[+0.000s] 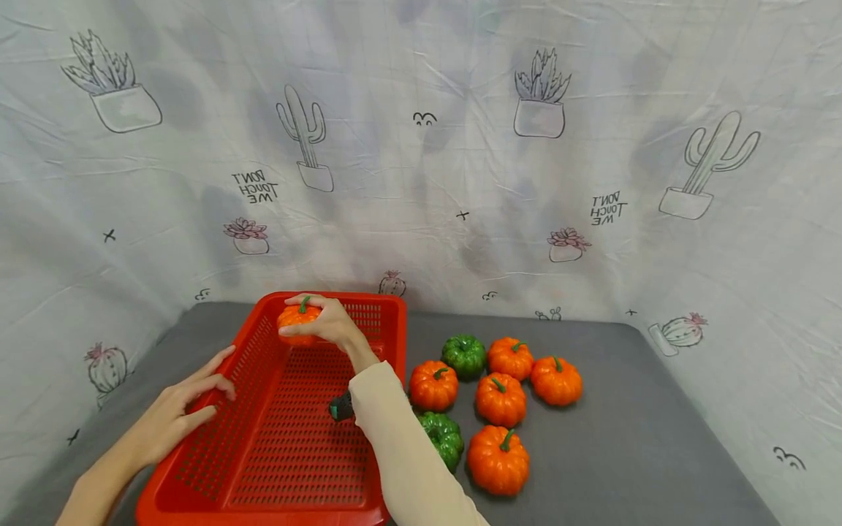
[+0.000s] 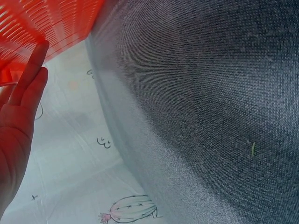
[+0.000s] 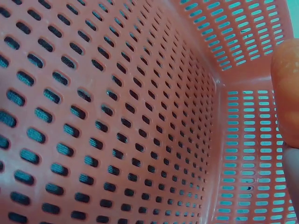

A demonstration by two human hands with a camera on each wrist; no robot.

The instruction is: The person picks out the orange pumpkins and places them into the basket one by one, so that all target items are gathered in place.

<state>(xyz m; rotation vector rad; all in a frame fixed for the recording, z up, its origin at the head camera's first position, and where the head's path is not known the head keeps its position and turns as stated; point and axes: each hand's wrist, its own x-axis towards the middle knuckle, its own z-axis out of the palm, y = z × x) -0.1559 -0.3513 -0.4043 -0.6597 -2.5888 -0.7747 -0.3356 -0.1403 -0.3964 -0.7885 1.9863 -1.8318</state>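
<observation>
My right hand (image 1: 332, 321) holds a small orange pumpkin (image 1: 294, 318) with a green stem, thumb on the near side and fingers on the far side. It is over the far left part of a red perforated plastic basket (image 1: 309, 438). In the right wrist view the pumpkin (image 3: 287, 93) shows at the right edge, in front of the slotted basket wall (image 3: 250, 154). At the basket's left rim my left hand (image 1: 172, 416) rests with its fingers loosely extended. The left wrist view shows two of those fingers (image 2: 35, 74) nearly straight beside the basket wall.
Right of the basket, several orange pumpkins (image 1: 501, 399) lie on the grey tabletop (image 1: 631, 453) with a green pumpkin (image 1: 465, 356) at the back. Another green pumpkin (image 1: 442, 438) is partly behind my right sleeve (image 1: 401, 438). A white printed curtain (image 1: 421, 161) hangs behind.
</observation>
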